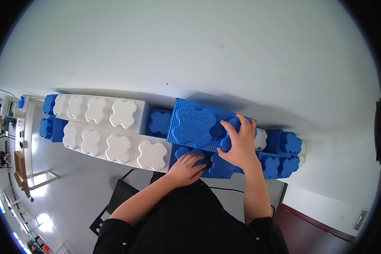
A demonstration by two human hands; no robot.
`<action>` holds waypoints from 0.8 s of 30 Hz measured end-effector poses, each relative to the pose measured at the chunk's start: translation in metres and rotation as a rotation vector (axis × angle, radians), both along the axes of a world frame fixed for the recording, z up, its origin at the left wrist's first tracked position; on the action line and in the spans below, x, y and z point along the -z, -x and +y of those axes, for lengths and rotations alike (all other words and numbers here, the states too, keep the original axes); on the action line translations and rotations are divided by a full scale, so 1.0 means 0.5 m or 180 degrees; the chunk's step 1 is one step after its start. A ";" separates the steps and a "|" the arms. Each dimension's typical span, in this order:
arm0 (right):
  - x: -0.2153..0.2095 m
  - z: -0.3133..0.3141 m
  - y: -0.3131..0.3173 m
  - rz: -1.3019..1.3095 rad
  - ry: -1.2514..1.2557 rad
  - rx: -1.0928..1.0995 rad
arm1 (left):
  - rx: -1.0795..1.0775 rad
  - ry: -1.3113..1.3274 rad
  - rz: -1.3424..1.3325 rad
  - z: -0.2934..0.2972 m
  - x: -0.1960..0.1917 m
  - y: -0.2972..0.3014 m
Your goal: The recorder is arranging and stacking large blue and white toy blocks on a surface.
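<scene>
A large blue interlocking block [197,124] with clover-shaped studs sits raised on top of a wall of big blue and white blocks. My right hand [239,144] lies on its right end, fingers spread over a stud. My left hand [186,166] presses down on a lower blue block [216,165] at the wall's near edge, fingers curled over a stud. Two long white blocks [101,111] [114,146] form the wall's top to the left.
A pale wall [199,46] rises right behind the block wall. More blue blocks [288,146] end the row at the right. Grey floor [72,199], a black chair [114,203] and benches [12,161] lie at lower left. A dark red panel [309,228] is at lower right.
</scene>
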State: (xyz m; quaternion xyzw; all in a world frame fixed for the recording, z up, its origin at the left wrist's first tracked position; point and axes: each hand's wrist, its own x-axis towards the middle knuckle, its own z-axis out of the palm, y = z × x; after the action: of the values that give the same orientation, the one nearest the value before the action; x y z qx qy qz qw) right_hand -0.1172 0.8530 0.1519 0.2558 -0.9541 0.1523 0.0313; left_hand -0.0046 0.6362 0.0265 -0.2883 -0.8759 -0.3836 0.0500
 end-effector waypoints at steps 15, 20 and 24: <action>0.200 -0.229 0.080 -0.0505 -0.0569 -0.0138 | -0.2291 0.0783 -0.0020 -0.390 -0.018 -0.142; 0.196 -0.230 0.081 -0.0491 -0.0742 -0.0130 | -0.2135 0.0514 -0.0044 -0.405 -0.026 -0.070; 0.204 -0.223 0.072 -0.0492 -0.0733 -0.0330 | -0.1619 0.0332 0.0000 -0.367 -0.053 0.081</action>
State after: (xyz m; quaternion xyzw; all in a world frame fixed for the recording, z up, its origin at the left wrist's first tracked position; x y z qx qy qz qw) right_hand -0.1530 0.7416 0.0501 0.2941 -0.9504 0.0624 -0.0797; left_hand -0.0451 0.4529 0.0529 -0.0610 -0.9389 -0.3129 0.1300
